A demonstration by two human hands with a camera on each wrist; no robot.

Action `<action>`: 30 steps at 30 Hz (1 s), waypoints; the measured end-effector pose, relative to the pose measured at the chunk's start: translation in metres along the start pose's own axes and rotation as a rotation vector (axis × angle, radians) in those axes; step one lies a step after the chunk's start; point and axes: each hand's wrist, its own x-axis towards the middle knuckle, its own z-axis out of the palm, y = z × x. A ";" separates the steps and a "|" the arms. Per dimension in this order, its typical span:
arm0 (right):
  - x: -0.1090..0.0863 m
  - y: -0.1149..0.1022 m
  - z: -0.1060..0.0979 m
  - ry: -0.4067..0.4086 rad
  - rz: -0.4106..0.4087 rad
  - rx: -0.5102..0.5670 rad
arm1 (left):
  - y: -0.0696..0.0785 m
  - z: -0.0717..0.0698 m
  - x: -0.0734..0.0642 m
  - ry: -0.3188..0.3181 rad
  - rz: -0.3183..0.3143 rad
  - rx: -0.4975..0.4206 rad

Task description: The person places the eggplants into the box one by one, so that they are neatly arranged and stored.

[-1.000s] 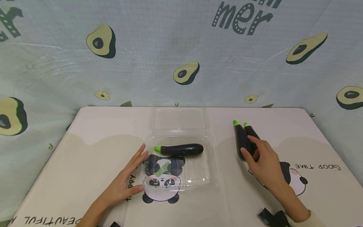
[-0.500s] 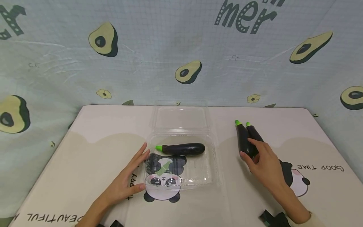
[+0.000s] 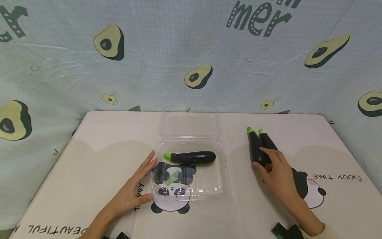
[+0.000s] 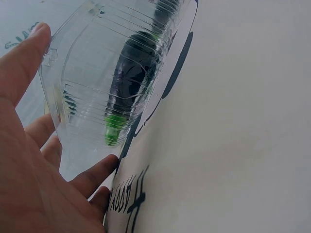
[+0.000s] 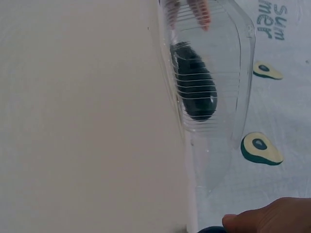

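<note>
A dark eggplant (image 3: 194,157) with a green tip lies crosswise in a clear plastic clamshell box (image 3: 209,186). My left hand (image 3: 132,189) is at the box's left side, fingers spread, with fingertips and thumb right at its rim. To the right, two more dark eggplants with green tips lie side by side on the table. My right hand (image 3: 279,174) grips the lower, thick end of the nearer-to-box eggplant (image 3: 254,144), thumb on its left side and fingers on its right. The other eggplant (image 3: 268,140) is partly hidden under this hand.
The box's lid (image 3: 190,125) is folded back toward the far edge of the table (image 3: 98,172), whose cover has printed pandas and lettering. A curtain with printed avocados (image 3: 149,66) hangs behind the table.
My right hand's fingers have slid slightly left, from over the right-hand eggplant to the side of the left one. My left hand and the box stay in place; the head view shifted a little.
</note>
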 end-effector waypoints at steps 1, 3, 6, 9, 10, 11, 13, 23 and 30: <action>0.000 0.000 0.000 -0.001 0.004 0.005 | 0.000 0.000 0.000 0.000 0.002 0.001; 0.000 0.001 0.001 -0.004 0.013 0.013 | 0.000 0.000 0.000 -0.001 0.004 0.001; 0.001 0.001 0.003 -0.014 0.025 0.005 | 0.001 0.000 0.000 -0.003 0.008 -0.003; 0.002 0.000 0.003 -0.028 0.042 0.007 | 0.002 0.000 0.000 -0.004 0.009 -0.004; 0.002 0.000 0.003 -0.035 0.049 0.013 | 0.002 0.000 0.000 -0.004 0.010 -0.005; 0.002 0.000 0.003 -0.040 0.055 0.016 | 0.002 0.000 0.000 -0.003 0.010 -0.005; 0.003 0.000 0.003 -0.049 0.068 0.026 | 0.002 0.000 0.000 -0.003 0.010 -0.005; 0.009 0.001 0.007 -0.077 0.053 0.025 | 0.001 -0.001 0.000 0.000 0.021 -0.004; 0.012 0.001 0.009 -0.084 0.048 0.027 | 0.001 0.000 0.000 -0.001 0.025 -0.022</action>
